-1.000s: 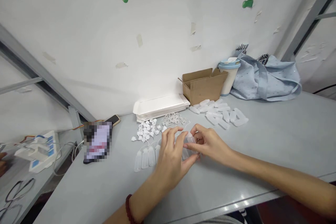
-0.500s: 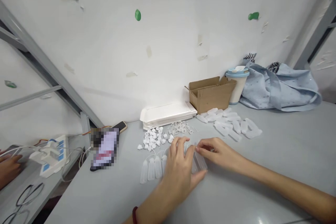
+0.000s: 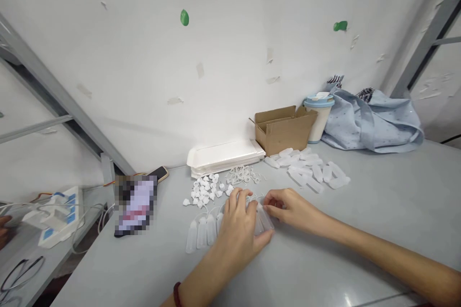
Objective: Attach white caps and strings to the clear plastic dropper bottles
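Observation:
Several translucent plastic sleeves [image 3: 202, 232] with white caps and thin cord loops lie side by side in a row on the grey table. My left hand [image 3: 239, 223] arches over the right part of the row, its thumb and index finger bracing the end sleeve [image 3: 265, 219]. At the top of that sleeve, my right hand [image 3: 288, 208] pinches with thumb and forefinger; what is between the fingertips is hidden. Just behind my left hand are a heap of small white caps [image 3: 205, 189] and a tangle of clear loops [image 3: 245, 175]. Loose sleeves [image 3: 306, 168] are scattered farther right.
A stack of flat white boxes [image 3: 226, 156], an open cardboard box [image 3: 284, 134], a lidded cup [image 3: 319, 120] and a light blue bag [image 3: 374, 124] stand along the wall. On the left are a phone [image 3: 158, 174], a power strip [image 3: 59, 216] and glasses [image 3: 21, 276].
The view has shifted, moving the whole scene slightly left. Both my hands remain at the right end of the row, in nearly the same pose. The other person's hand shows less at the left edge.

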Action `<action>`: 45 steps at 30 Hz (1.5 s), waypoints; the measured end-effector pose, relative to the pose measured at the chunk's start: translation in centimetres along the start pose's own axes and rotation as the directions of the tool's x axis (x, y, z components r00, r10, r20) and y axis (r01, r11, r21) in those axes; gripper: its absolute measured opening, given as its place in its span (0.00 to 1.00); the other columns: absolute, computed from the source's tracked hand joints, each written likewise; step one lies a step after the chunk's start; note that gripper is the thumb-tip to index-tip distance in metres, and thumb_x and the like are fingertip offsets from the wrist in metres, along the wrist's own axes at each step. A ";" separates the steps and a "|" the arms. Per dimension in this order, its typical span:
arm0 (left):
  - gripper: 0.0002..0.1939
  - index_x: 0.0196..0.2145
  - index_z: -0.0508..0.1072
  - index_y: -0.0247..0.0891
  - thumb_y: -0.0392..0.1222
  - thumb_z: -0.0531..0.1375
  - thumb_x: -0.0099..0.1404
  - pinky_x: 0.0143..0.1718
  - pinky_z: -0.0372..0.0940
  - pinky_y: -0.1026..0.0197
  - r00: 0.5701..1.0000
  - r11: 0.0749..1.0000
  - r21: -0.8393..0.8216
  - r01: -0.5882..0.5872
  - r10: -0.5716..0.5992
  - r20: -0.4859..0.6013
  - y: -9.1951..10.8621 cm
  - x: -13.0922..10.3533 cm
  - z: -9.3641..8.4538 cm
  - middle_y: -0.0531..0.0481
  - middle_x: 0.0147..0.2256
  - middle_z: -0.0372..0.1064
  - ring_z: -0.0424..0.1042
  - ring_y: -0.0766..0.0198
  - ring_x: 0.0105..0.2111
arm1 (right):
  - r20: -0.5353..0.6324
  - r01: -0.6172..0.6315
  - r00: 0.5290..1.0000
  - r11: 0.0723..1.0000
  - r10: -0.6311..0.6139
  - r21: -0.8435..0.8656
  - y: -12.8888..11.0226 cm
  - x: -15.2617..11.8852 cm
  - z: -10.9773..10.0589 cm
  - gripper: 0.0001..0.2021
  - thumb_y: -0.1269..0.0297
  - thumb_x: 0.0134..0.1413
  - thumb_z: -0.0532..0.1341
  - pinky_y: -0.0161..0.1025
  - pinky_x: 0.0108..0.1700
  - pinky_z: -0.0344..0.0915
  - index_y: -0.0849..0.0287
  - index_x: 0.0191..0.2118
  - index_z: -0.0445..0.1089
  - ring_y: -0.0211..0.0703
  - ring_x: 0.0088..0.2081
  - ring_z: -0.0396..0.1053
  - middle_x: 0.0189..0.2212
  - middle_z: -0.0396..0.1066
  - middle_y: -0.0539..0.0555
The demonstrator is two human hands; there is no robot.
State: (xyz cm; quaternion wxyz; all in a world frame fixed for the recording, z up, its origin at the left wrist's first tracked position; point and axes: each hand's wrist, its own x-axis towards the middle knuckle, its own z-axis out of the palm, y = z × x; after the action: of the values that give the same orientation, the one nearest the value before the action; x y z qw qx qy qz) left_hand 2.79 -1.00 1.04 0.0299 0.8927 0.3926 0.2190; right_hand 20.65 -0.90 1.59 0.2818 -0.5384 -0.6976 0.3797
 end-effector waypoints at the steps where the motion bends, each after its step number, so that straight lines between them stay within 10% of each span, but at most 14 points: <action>1: 0.19 0.40 0.70 0.33 0.42 0.66 0.52 0.50 0.60 0.38 1.000 1.000 0.002 0.000 0.000 0.009 -0.1 0.0 0.0 0.37 0.50 0.61 0.54 0.41 0.55 | 0.013 -0.013 1.000 0.999 0.013 0.031 0.0 0.0 0.0 0.07 0.65 0.51 0.55 0.34 0.26 0.60 0.61 0.29 0.68 0.39 0.24 0.66 0.21 0.68 0.50; 22: 0.19 0.46 0.68 0.34 0.51 0.53 0.66 0.48 0.62 0.41 0.998 1.000 0.014 -0.002 0.002 -0.056 -1.0 -0.2 -0.9 0.39 0.48 0.64 0.56 0.46 0.54 | 0.065 -0.050 0.997 0.987 0.040 0.154 0.2 0.4 -0.4 0.08 0.61 0.52 0.56 0.33 0.22 0.61 0.61 0.30 0.67 0.39 0.23 0.68 0.21 0.68 0.50; 30: 0.12 0.42 0.72 0.33 0.36 0.50 0.66 0.42 0.65 0.50 0.999 0.997 0.080 0.017 -0.020 0.035 -3.1 3.2 -2.9 0.42 0.38 0.70 0.64 0.53 0.44 | -0.336 -0.080 0.935 0.855 -0.114 -0.512 2.1 2.2 -5.4 0.08 0.71 0.55 0.53 0.36 0.34 0.60 0.63 0.35 0.69 0.43 0.33 0.69 0.35 0.72 0.57; 38: 0.09 0.23 0.74 0.32 0.33 0.56 0.58 0.38 0.63 0.53 0.984 0.989 0.141 0.042 -0.065 0.167 -2.6 9.1 0.2 0.38 0.26 0.71 0.68 0.48 0.39 | -0.312 -0.284 0.949 0.563 0.049 -0.776 2.7 2.2 -6.7 0.07 0.68 0.56 0.56 0.36 0.28 0.55 0.61 0.40 0.69 0.50 0.41 0.69 0.39 0.70 0.59; 45: 0.13 0.23 0.76 0.32 0.29 0.53 0.55 0.31 0.62 0.61 0.970 0.989 0.025 0.142 -0.145 0.195 -3.1 10.5 -0.4 0.44 0.23 0.72 0.70 0.58 0.29 | -0.230 -0.229 0.971 0.552 0.069 -0.802 2.6 2.2 -5.9 0.08 0.69 0.56 0.55 0.37 0.29 0.54 0.62 0.40 0.68 0.53 0.41 0.69 0.38 0.70 0.60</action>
State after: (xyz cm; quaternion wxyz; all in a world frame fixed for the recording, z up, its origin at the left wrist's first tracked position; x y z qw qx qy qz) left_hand 6.74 8.62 4.58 0.0793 0.8794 0.4525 0.1252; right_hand 26.24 2.90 2.66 0.0241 -0.6950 -0.7185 -0.0144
